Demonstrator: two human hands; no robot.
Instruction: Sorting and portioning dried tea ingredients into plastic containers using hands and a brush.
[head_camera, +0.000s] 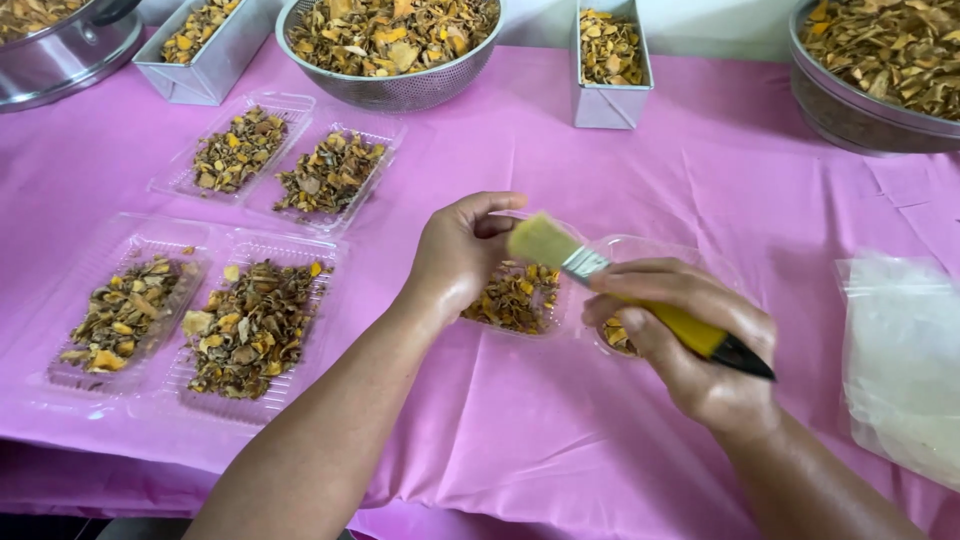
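My right hand (695, 340) grips a paintbrush (640, 296) with a yellow handle, black tip and pale bristles pointing up-left. My left hand (462, 250) curls over the near edge of a clear plastic tray (520, 298) filled with dried yellow-brown pieces, its fingers touching the tray. The brush's bristles hover just right of my left fingers, above that tray. The tray's open clear lid (640, 250) lies partly behind my right hand.
Several filled clear trays (255, 325) lie to the left on the pink tablecloth (560, 440). A metal colander (390, 45), metal tins (610, 60) and a big bowl (875, 70) of dried pieces stand at the back. A stack of clear plastic (900, 360) lies at right.
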